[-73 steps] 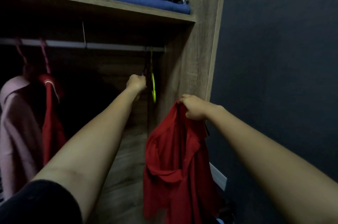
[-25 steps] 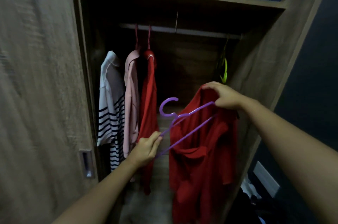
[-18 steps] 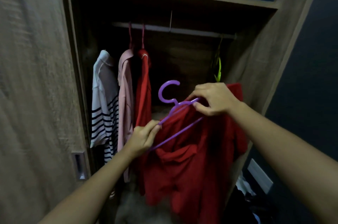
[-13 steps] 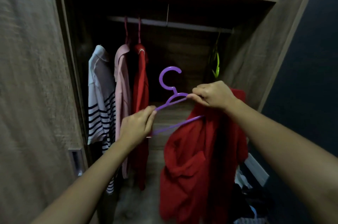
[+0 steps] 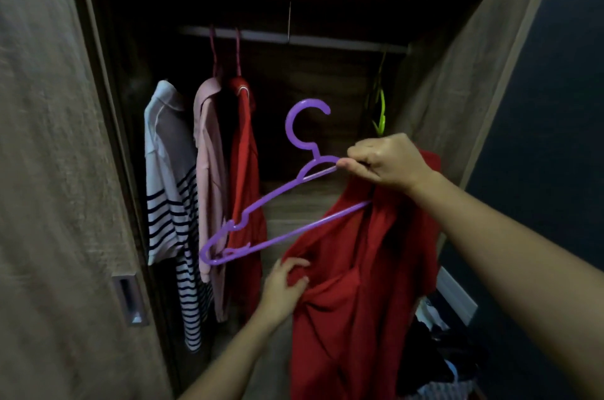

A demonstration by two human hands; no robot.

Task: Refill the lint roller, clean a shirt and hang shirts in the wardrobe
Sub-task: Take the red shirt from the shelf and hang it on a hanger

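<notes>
While clutching a fold of the red shirt [image 5: 359, 295] in the left hand [image 5: 284, 285] at six o'clock, pinched the purple hanger [image 5: 261, 203] just below its hook with the right hand [image 5: 385, 164] at three o'clock, top of the shirt bunched under the same grip. Judged the shirt soft, light and limp, likely to slump or slide off smooth plastic; best taken by collar and shoulder seams, not mid-cloth. Judged the hanger stiff and light, near end slanting free toward eight o'clock, far end buried in cloth. Farther in, at nine o'clock, saw a striped shirt [image 5: 166, 187], a pink shirt [image 5: 209, 170] and another red one hanging from the rail [image 5: 327, 40]. Spotted a green hanger [image 5: 379, 112] at one o'clock.
</notes>
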